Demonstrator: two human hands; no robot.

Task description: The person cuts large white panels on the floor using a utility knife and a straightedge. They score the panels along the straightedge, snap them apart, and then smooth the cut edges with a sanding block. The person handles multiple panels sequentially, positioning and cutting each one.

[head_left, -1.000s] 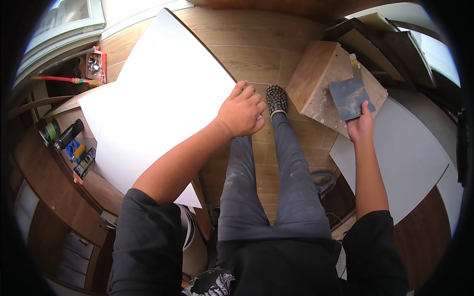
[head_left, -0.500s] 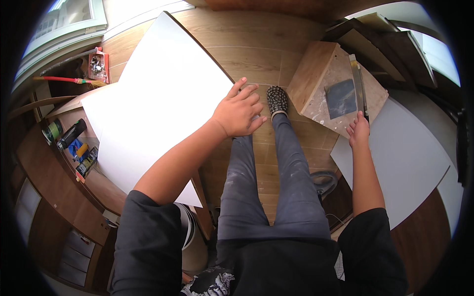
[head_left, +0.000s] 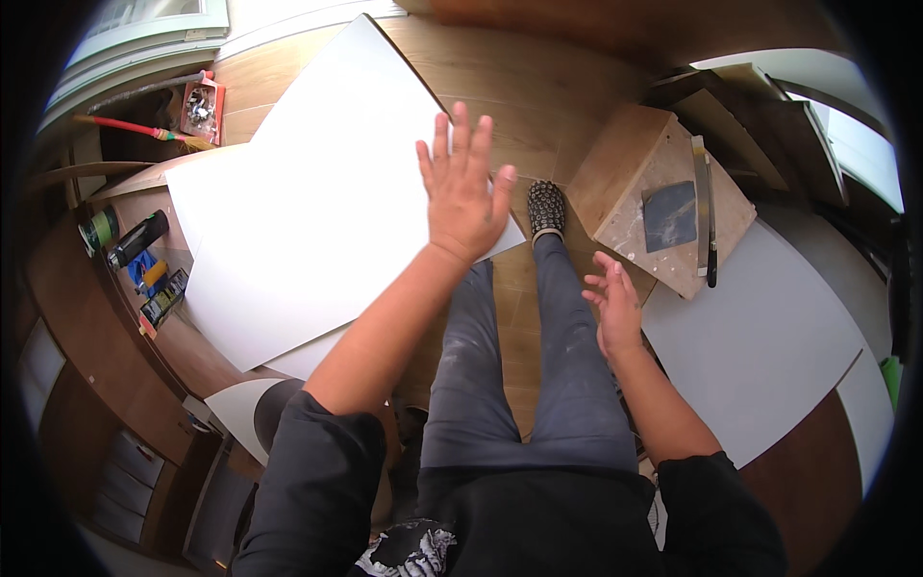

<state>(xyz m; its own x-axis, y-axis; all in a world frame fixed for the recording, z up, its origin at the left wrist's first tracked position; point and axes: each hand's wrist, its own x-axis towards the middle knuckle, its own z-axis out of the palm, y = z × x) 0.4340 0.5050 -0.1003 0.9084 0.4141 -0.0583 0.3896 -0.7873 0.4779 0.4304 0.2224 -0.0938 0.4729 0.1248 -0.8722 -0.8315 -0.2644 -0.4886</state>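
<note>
My left hand (head_left: 466, 202), fingers spread, lies over the right part of a large white panel (head_left: 298, 212). Beneath it, the edge of another white sheet (head_left: 308, 354) shows at the near side. My right hand (head_left: 615, 303) hangs in the air by my leg with its fingers apart, holding nothing. Just beyond it stands a wooden box (head_left: 625, 178). On the box lie a dark grey square sheet (head_left: 670, 216), a long narrow tool with a black handle (head_left: 711, 260) and a flat strip (head_left: 701, 192) beside it.
At the left are several cans and tubes, among them a black one (head_left: 139, 238). A red dustpan (head_left: 203, 108) and broom (head_left: 130, 126) stand farther off. Grey-white boards (head_left: 750, 346) lean at the right. My shoe (head_left: 546, 207) is on the wooden floor between panel and box.
My right hand has let go of the black-handled tool and come back toward my leg. My left hand has moved forward, fingers now spread. The white panel has shifted, showing the sheet beneath.
</note>
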